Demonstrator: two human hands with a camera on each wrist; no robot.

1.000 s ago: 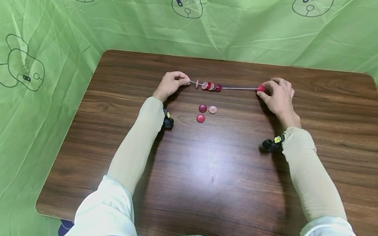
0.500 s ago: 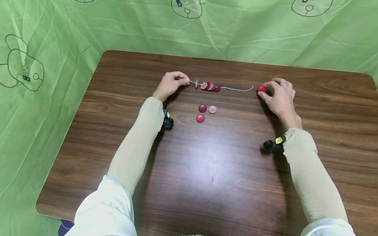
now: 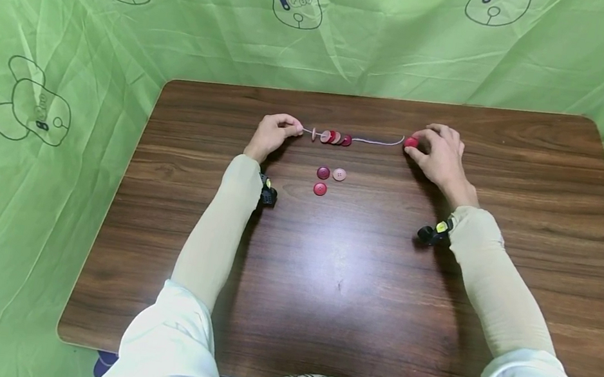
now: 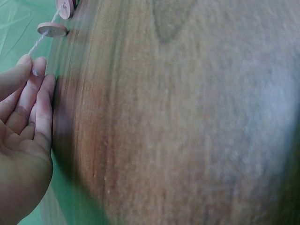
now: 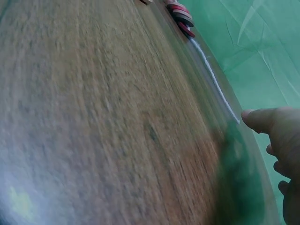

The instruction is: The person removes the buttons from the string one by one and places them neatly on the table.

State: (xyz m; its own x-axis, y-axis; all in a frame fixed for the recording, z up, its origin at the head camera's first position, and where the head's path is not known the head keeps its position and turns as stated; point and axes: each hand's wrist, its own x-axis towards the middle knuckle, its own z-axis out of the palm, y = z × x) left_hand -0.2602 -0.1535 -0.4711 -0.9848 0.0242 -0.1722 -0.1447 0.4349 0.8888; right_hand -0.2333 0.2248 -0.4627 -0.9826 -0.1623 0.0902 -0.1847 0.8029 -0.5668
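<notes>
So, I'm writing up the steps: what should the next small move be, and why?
Probably the right hand should ease its pinched red button onto the cord: the free tip lies close beside that button, and the left hand pinches the cord near its other end.

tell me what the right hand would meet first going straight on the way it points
Most likely the free end of the white string, right beside the red button that the right hand pinches; the strung buttons come after it. Whether button and string touch is unclear.
</notes>
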